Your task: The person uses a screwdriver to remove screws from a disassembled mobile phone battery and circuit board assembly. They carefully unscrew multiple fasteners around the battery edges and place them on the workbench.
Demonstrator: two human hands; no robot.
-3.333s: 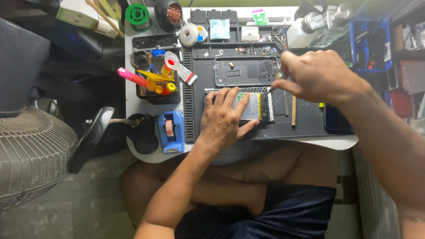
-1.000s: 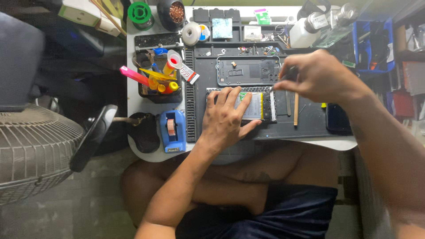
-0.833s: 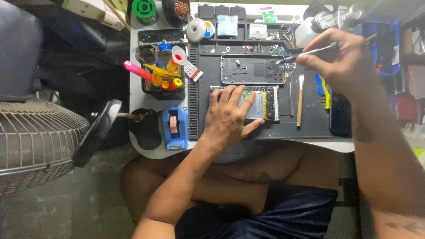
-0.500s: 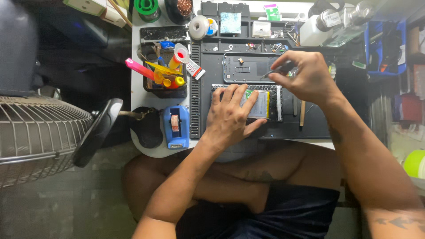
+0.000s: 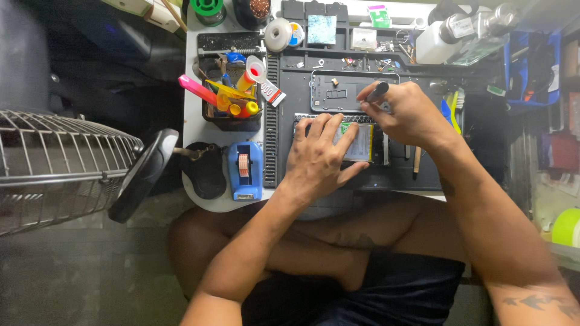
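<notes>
Phone (image 5: pixel 356 142) is lying opened up, face down, on the dark work mat (image 5: pixel 423 175) near the bench's front edge, battery showing. Its back cover (image 5: pixel 338 93) is already off, sitting just beyond it toward the bench's far edge. Internals aren't removed yet, so judging by that, teardown is partway, lots left.

Left hand (image 5: pixel 317 157) is lying flat w/ fingers spread, pressing down on the phone, holding nothing. Right hand (image 5: pixel 411 115) is curling tight around a dark pen-like tool (image 5: pixel 376 92), tip going down at the phone's upper edge, wrist bent inward.
</notes>
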